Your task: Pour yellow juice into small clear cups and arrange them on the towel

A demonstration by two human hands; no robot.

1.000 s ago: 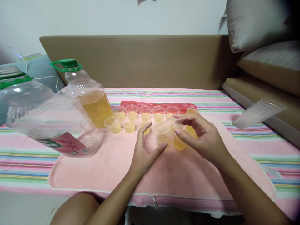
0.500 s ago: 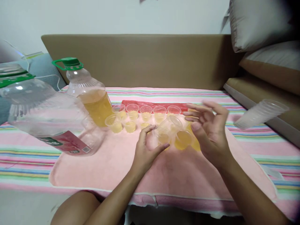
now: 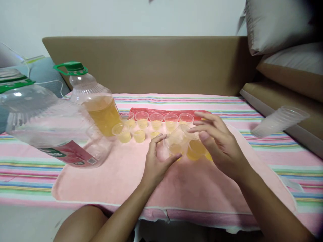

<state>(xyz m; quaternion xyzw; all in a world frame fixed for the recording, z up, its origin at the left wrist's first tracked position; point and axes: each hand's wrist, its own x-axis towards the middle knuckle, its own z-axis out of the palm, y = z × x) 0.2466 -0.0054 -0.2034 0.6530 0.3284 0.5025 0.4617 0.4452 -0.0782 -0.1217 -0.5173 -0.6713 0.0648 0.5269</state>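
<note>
My left hand [image 3: 156, 161] grips a clear plastic cup [image 3: 177, 138] between thumb and fingers. The cup is tilted, its base up toward the right. Beside that base hovers my right hand [image 3: 223, 148], fingers stretched and apart; whether its fingertips touch the cup I cannot tell. Just right of the held cup stands a plastic cup of yellow drink [image 3: 196, 150], and more yellow shows behind my right hand. Farther back, several small cups with a little yellow drink, such as one cup [image 3: 139, 135], stand in rows on a pink cloth [image 3: 106, 185].
A large clear bottle with a pink label [image 3: 50, 121] stands at the left. Behind it is a green-capped bottle of yellow drink [image 3: 101, 111]. A stack of clear cups [image 3: 280, 121] lies at the right, below cushions [image 3: 280, 27]. A red wrapper [image 3: 161, 111] lies behind the cups.
My right hand has moved left and closer to the tilted cup. My left hand keeps its hold on the cup, nearly in place.
</note>
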